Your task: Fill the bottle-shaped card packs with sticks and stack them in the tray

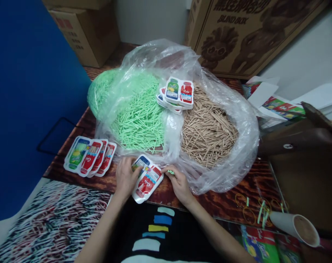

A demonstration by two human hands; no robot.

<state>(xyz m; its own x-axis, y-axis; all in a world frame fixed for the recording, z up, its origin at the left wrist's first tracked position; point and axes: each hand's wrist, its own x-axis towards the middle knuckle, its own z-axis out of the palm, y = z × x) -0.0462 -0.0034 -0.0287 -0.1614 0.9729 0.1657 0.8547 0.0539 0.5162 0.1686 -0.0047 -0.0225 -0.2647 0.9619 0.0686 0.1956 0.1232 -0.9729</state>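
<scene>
Near the table's front edge, my left hand (126, 177) is closed on the left side of a candy packet (147, 184) shaped like two jars, one green and blue, the other red and marked "Cola". My right hand (180, 186) is closed round a small bunch of green sticks (170, 172), whose ends poke out between the fingers. Its fingertips are at the packet's right edge. Beyond both hands spreads a clear plastic bag (238, 160) with a heap of light green sticks (140, 122) on the left and a heap of brown sticks (208, 129) on the right.
Similar packets (90, 159) lie overlapped at the left, and a small stack of packets (179, 90) rests on the bag. Rubber bands (248, 215) and a tilted paper cup (294, 226) are at the right. Cardboard boxes (83, 36) stand behind; a blue panel (26, 91) borders the left.
</scene>
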